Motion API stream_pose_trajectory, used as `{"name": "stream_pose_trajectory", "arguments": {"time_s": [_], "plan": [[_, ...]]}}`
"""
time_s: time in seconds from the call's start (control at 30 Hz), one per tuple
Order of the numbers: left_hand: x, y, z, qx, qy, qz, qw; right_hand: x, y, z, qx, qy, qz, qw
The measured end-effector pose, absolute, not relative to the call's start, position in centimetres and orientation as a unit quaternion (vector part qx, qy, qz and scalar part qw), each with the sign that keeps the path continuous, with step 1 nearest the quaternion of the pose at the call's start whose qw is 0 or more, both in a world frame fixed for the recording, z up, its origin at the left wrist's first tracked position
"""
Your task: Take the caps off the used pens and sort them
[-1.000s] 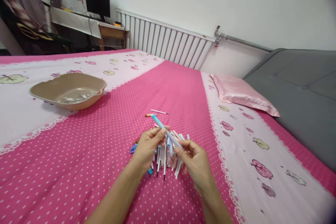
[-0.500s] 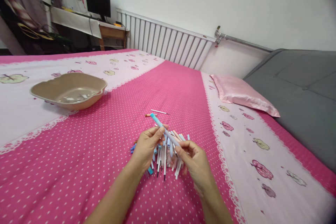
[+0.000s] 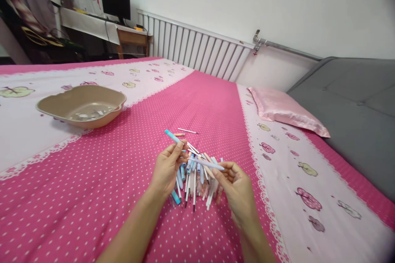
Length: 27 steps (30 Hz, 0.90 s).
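My left hand [image 3: 166, 168] pinches a blue pen barrel [image 3: 172, 135] with a bright turquoise end between thumb and fingers. Across from it, my right hand [image 3: 237, 185] grips the wide end of a lavender pen section [image 3: 210, 164], whose thin end points back toward the left hand. The two pieces are apart. Below both hands lies a loose pile of pen parts [image 3: 202, 185], with blue, pink and clear pieces and white refills with dark tips. A single white refill [image 3: 189, 130] and a small tan piece [image 3: 179, 134] lie just beyond the pile.
A beige basin [image 3: 89, 123] holding small pale pieces sits on the bed at left. The pink dotted bedspread [image 3: 148, 119] spreads under everything. A pink pillow [image 3: 286, 109] rests by the grey headboard [image 3: 348, 90] at right. Behind are a radiator [image 3: 191, 43] and a desk with a monitor [image 3: 115, 2].
The single pen held by both hands has come apart into two pieces. My left hand has shifted slightly left with the blue barrel, my right hand slightly right with the lavender section.
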<state>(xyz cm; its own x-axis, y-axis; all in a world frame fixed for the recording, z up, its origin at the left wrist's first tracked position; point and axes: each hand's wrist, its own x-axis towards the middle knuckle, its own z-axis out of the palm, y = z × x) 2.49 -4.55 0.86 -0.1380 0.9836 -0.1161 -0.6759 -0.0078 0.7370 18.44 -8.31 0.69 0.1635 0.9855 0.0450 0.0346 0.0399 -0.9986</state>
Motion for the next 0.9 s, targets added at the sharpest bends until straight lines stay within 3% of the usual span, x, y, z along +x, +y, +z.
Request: {"name": "stream_pose_trajectory", "arguments": {"time_s": [0.37, 0.5, 0.67, 0.9], "plan": [[2.6, -4.8, 0.2, 0.379, 0.471, 0.58, 0.546, 18.4, -8.3, 0.9, -0.529, -0.459, 0.423, 0.576], [2.3, -4.6, -0.5, 0.437, 0.533, 0.547, 0.475, 19.0, -8.1, 0.6, -0.559, -0.471, 0.368, 0.575], [1.9, -4.4, -1.7, 0.564, 0.614, 0.443, 0.33, 19.0, -7.2, -0.9, -0.619, -0.501, 0.28, 0.536], [1.9, -4.9, -1.1, 0.594, 0.698, 0.332, 0.225, 18.7, -6.7, -1.9, -0.626, -0.558, 0.306, 0.45]]}}
